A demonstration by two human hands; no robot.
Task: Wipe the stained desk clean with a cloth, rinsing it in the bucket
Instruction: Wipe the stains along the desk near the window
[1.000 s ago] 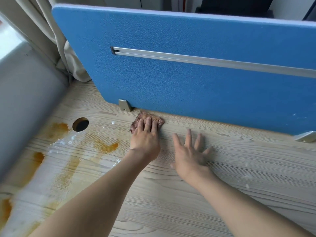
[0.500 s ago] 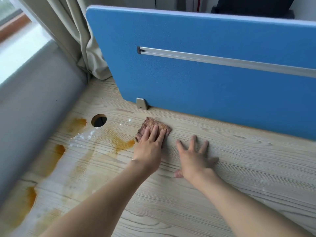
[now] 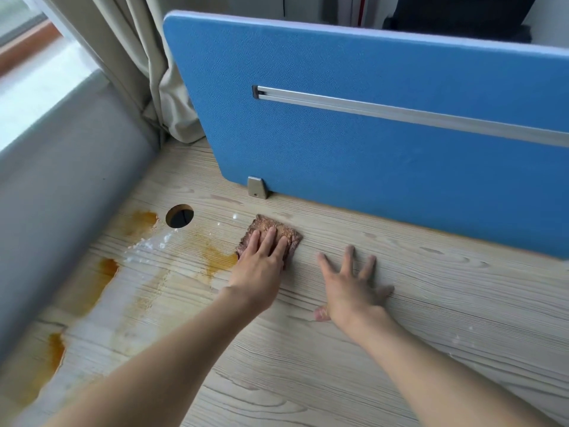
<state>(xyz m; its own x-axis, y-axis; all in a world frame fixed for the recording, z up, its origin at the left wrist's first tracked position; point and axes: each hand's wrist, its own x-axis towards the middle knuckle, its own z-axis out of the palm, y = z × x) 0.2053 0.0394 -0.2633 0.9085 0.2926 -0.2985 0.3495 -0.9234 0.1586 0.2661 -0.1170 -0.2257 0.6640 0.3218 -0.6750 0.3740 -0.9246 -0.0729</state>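
Cloth (image 3: 274,224) slid left to the orange stain (image 3: 217,261) edge, left hand (image 3: 260,268) pressing it flat-fingered (not clenched) for scrubbing contact; right hand (image 3: 351,288) splayed alongside, bracing on desk (image 3: 446,334)

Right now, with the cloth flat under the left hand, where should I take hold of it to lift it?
Probably best: pinch the bare right corner of the cloth, from the right and above. It lies flat on the desk, the left hand covers its near-left part, the blue partition stands close behind, and the orange stain lies left.
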